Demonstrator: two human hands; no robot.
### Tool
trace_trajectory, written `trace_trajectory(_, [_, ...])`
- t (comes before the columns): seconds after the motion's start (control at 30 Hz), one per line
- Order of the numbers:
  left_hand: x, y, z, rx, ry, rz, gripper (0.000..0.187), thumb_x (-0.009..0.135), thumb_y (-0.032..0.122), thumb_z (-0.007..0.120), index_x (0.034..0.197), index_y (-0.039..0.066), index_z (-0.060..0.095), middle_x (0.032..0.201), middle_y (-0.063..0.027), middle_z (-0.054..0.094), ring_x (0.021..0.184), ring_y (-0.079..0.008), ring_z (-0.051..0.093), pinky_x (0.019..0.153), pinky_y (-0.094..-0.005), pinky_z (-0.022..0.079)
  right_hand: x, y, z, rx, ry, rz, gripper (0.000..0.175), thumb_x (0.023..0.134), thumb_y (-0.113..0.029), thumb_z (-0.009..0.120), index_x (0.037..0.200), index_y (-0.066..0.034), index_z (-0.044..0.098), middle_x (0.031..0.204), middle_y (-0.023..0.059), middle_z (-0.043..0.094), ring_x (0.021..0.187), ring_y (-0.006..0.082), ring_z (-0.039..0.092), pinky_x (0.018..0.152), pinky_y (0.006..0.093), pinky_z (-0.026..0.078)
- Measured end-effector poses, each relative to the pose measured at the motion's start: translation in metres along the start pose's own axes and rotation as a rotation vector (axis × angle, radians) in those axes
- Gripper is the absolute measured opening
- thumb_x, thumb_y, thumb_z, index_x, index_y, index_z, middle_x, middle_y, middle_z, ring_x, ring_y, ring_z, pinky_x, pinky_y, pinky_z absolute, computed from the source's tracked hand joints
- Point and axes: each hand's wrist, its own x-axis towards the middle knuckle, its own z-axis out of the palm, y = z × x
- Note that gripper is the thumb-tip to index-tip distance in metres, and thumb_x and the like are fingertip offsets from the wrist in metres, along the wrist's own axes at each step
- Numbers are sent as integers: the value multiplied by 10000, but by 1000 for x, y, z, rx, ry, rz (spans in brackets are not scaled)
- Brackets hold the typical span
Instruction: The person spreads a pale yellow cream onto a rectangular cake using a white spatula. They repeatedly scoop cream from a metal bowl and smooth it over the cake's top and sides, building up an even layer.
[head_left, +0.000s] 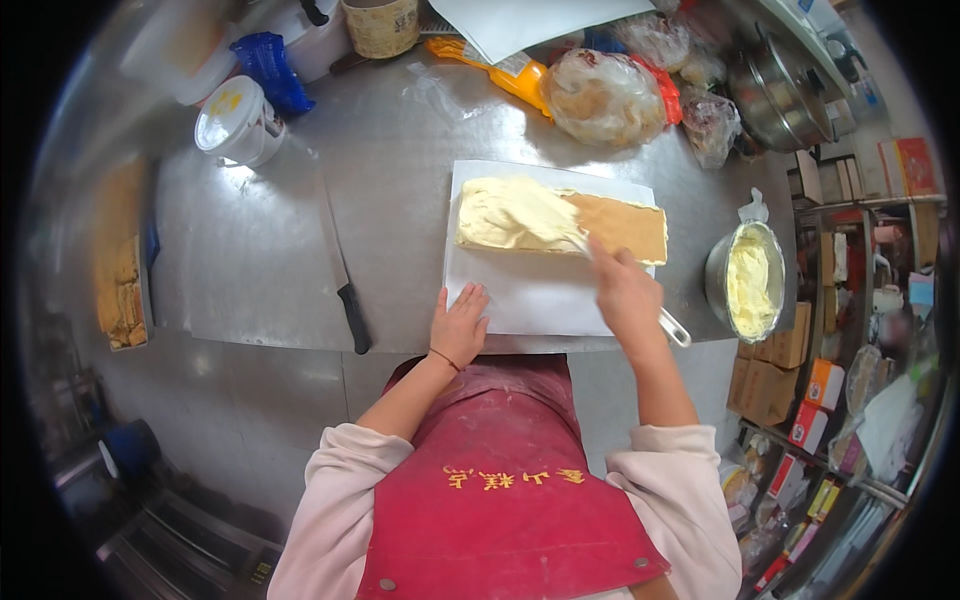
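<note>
A rectangular layered sponge cake (622, 225) lies on a sheet of white paper (525, 300). Thick pale-yellow cream (502, 214) covers its left part and part of the middle, while the right end shows bare brown sponge. My right hand (626, 289) grips a white-handled spatula (675, 328), whose blade end meets the cream near the cake's middle and is partly blurred. My left hand (460, 322) rests flat on the paper's front left corner, fingers spread, holding nothing. At the right stands a metal bowl (716, 281) with more yellow cream inside.
A long knife with a black handle (354, 319) lies left on the steel table (255, 262). A lidded white bucket (240, 124) stands behind it. Along the back are a yellow piping bag (525, 82) and a plastic-wrapped bundle (604, 97). Shelves with boxes (772, 386) flank the right.
</note>
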Motion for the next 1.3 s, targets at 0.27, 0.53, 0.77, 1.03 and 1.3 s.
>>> trace_trajectory(0.27, [0, 0, 8, -31, 71, 1, 350, 850, 188, 609, 1183, 88, 569, 1323, -101, 555, 1300, -239, 457, 1107, -556, 222, -46, -1, 0, 116, 98, -116, 384, 848, -115, 598, 1215, -226, 618, 798, 60, 570, 659, 272, 614, 546, 402, 479])
trace_trajectory(0.53, [2, 3, 1, -12, -67, -61, 336, 837, 186, 615, 1155, 88, 573, 1289, -94, 573, 1287, -244, 466, 1098, -566, 230, -52, -40, 45, 105, 64, -313, 468, 748, -36, 576, 1169, -224, 650, 755, 22, 500, 616, 210, 539, 519, 359, 412])
trace_trajectory(0.77, [0, 2, 1, -27, 16, -5, 346, 853, 179, 595, 1182, 77, 567, 1345, -113, 533, 1308, -248, 446, 1109, -560, 206, -61, 9, 26, -4, 142, -281, 480, 738, -32, 577, 1161, -243, 664, 791, 16, 528, 663, 202, 552, 562, 340, 396])
trace_trajectory(1.03, [2, 1, -5, 4, -41, -11, 336, 860, 195, 589, 1172, 72, 580, 1359, -123, 523, 1326, -256, 425, 1125, -550, 174, -120, 75, -27, 369, 21, 257, 376, 786, -52, 661, 1142, -170, 679, 831, 40, 566, 726, 205, 581, 653, 335, 466])
trace_trajectory(1.3, [11, 47, -13, -41, 37, 122, 305, 824, 125, 621, 1124, 70, 613, 1279, -135, 582, 1290, -297, 466, 1128, -553, 150, -164, 180, -54, 1128, 195, 668, 360, 893, -145, 632, 1207, -17, 512, 834, 2, 569, 742, 100, 549, 663, 256, 457])
